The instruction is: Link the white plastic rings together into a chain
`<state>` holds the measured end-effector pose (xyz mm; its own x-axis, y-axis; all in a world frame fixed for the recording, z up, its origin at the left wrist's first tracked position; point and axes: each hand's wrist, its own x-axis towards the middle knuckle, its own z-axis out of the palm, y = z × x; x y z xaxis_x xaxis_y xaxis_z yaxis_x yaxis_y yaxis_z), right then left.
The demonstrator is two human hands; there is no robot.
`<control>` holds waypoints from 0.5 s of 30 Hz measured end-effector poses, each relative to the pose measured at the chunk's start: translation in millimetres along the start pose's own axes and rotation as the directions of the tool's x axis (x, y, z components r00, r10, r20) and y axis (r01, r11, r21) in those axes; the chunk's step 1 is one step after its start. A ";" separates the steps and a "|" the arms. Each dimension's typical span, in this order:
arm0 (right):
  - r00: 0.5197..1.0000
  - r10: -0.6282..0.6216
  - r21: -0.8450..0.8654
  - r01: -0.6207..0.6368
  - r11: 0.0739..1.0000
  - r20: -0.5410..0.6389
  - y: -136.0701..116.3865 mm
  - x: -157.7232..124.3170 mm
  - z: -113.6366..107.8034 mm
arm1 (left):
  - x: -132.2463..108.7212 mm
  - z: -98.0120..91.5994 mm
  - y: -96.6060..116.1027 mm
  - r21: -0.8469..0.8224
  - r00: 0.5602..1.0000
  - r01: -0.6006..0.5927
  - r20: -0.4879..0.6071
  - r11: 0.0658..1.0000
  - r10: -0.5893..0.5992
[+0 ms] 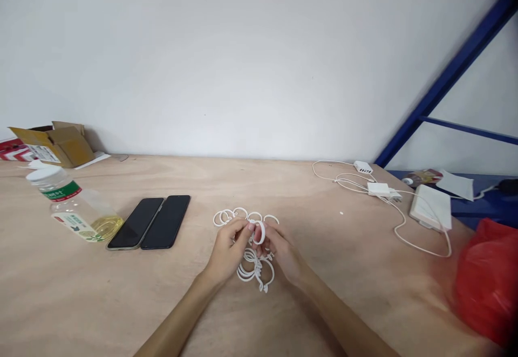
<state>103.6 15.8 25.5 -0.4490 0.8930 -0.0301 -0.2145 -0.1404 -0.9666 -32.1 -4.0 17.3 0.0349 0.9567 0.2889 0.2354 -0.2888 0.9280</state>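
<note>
A white plastic ring (262,233) with a small clip part, like a curtain ring, is held up between my two hands above the table. My left hand (231,246) pinches it at its left side with thumb and fingers. On the other side, my right hand (283,249) has its fingers closed at the ring; the fingertips are partly hidden behind it. Below the hands lies a loose pile of similar white rings (267,274), several overlapping. More white rings (240,212) lie just beyond my hands, partly covered by them.
Left of the rings are two dark phones (167,222) side by side and a bottle (73,206) with yellow liquid. An open cardboard box (73,144) stands at the back left. White chargers (379,189) with cables and a red plastic bag (488,281) are at right.
</note>
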 end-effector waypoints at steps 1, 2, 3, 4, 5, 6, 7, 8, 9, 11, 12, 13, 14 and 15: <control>1.000 -0.006 -0.026 0.006 1.000 -0.005 -2.5 -0.8 -0.3 | -0.6 -0.1 0.9 -0.018 1.000 0.013 -0.003 1.000 -0.013; 1.000 -0.014 -0.052 0.013 0.999 -0.020 -4.9 -1.0 -1.2 | -1.4 -0.4 1.9 -0.016 1.000 0.020 -0.014 1.000 -0.020; 0.999 -0.022 -0.071 0.019 0.997 -0.041 -7.1 -0.9 -2.3 | -2.4 -0.8 3.1 0.009 0.999 0.017 -0.029 1.000 -0.017; 0.998 -0.028 -0.084 0.023 0.996 -0.060 -9.0 -0.8 -3.4 | -3.5 -1.3 4.3 0.051 0.999 0.006 -0.040 0.999 -0.004; 0.997 -0.027 -0.092 0.021 0.996 -0.072 -10.7 -0.8 -4.4 | -4.5 -1.6 5.3 0.097 0.999 -0.008 -0.045 0.995 0.013; 0.997 -0.017 -0.093 0.010 0.996 -0.073 -12.1 -1.1 -5.0 | -5.4 -1.6 6.0 0.127 0.999 -0.019 -0.042 0.992 0.024; 0.998 0.004 -0.086 -0.010 0.996 -0.064 -13.3 -1.7 -5.4 | -6.0 -1.3 6.2 0.124 0.999 -0.019 -0.031 0.992 0.023; 0.998 0.033 -0.069 -0.037 0.997 -0.051 -14.4 -2.5 -5.5 | -6.3 -0.7 5.9 0.078 1.000 -0.002 -0.010 0.997 0.003; 0.997 0.064 -0.042 -0.066 0.997 -0.043 -15.4 -3.5 -5.6 | -6.4 0.2 5.2 -0.009 0.999 0.038 0.025 0.999 -0.038; 0.992 0.123 0.037 -0.122 0.992 -0.029 -16.9 -5.4 -5.7 | -5.8 2.2 3.4 -0.232 0.984 0.156 0.124 0.960 -0.130; 0.990 0.143 0.084 -0.141 0.986 -0.018 -17.1 -6.2 -5.8 | -5.4 2.9 3.0 -0.324 0.971 0.211 0.174 0.922 -0.161; 0.987 0.161 0.135 -0.159 0.978 0.000 -16.9 -6.8 -5.9 | -5.1 3.4 3.3 -0.390 0.960 0.254 0.216 0.885 -0.180; 0.985 0.172 0.187 -0.174 0.967 0.025 -16.0 -7.3 -6.0 | -4.8 3.6 4.6 -0.436 0.950 0.286 0.249 0.853 -0.191; 0.983 0.178 0.244 -0.186 0.952 0.052 -14.6 -7.5 -5.9 | -4.7 3.6 6.9 -0.473 0.940 0.312 0.277 0.824 -0.197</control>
<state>115.2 13.6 38.3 -0.5243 0.8303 -0.1887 -0.3328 -0.4038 -0.8522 -27.1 -10.4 21.5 0.2557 0.9664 0.0241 -0.2549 0.0434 0.9660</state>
